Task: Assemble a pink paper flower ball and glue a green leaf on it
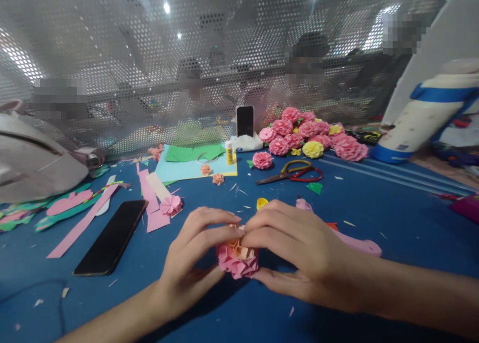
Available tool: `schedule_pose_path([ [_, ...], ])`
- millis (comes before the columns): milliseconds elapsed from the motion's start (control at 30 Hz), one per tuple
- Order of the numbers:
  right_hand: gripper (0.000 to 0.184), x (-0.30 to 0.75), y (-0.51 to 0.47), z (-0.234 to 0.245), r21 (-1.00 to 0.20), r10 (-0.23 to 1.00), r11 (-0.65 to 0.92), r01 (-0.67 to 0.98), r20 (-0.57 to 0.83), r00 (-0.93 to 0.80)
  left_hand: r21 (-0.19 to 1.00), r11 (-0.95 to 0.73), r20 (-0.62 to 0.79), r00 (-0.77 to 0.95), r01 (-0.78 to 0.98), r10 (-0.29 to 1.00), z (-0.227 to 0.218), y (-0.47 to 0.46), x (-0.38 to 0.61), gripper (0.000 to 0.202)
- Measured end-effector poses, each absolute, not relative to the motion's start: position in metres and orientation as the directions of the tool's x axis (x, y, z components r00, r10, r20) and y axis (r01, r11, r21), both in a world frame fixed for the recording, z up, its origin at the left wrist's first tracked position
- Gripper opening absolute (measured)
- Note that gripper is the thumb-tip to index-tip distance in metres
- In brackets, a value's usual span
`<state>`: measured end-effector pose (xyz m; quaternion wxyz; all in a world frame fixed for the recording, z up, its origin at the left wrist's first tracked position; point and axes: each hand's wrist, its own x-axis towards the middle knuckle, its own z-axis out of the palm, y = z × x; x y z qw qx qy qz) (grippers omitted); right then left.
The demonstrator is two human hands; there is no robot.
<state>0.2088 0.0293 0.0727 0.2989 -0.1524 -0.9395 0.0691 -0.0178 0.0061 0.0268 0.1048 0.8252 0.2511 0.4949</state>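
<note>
Between my hands is a folded paper flower (239, 263), pink around the outside with peach-orange folds at its top. My left hand (196, 248) grips it from the left, fingertips on the upper folds and thumb low at the side. From the right, my right hand (295, 248) pinches the top folds, with its thumb along the lower edge. The fingers cover part of the flower. Just beyond my hands stands a small yellow cap (262, 203). A pink folded flower piece (171, 205) lies to the left on pink paper strips (153, 203).
A dark phone (112, 238) lies at left; another phone (245, 120) stands at the back. Beyond my hands are scissors (288, 172), a glue stick (229, 152), small peach flower pieces (218, 179) and a heap of paper flowers (307, 131). A large bottle (419, 116) leans at right.
</note>
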Motion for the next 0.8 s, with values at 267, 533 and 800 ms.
schedule_pose_path([
  [267,0.021,0.2118,0.0301,0.0735,-0.248,0.324,0.943,0.222,0.528,-0.785,0.454,-0.857,0.774,0.368,0.245,0.515,0.0243,0.0086,-0.0194,0.034],
  [533,0.012,0.2144,0.0281,0.0794,-0.190,0.329,0.944,0.270,0.616,-0.716,0.459,-0.857,0.770,0.376,0.235,0.515,0.0206,0.0090,-0.0207,0.034],
  [800,0.006,0.2106,0.0231,0.0764,-0.128,0.343,0.932,0.340,0.617,-0.708,0.362,-0.876,0.783,0.407,0.318,0.471,0.0234,0.0058,-0.0168,0.032],
])
